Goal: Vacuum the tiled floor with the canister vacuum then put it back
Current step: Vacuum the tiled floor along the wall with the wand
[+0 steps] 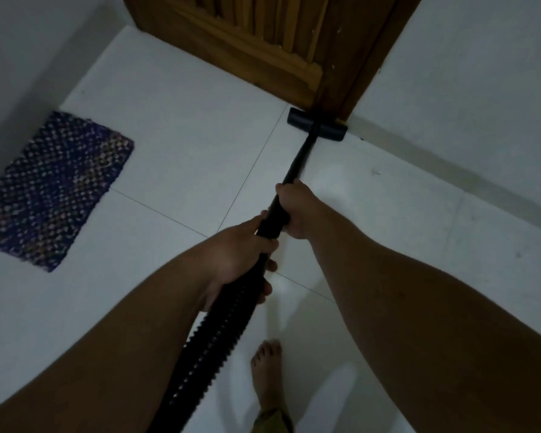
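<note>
A black vacuum wand [297, 164] runs from my hands down to a flat black floor nozzle [317, 124], which sits on the white tiled floor [175, 126] against the foot of a wooden door. My right hand [297, 210] grips the wand higher up the tube. My left hand [238, 257] grips the end of the wand where the ribbed black hose [213, 335] begins. The hose trails back past my left arm and out of the bottom of the view. The canister itself is not in view.
A wooden door [253, 42] and its frame stand ahead, with white walls to the left and right. A purple woven mat [50, 189] lies on the floor at the left. My bare foot [267, 373] stands on the tiles below my hands.
</note>
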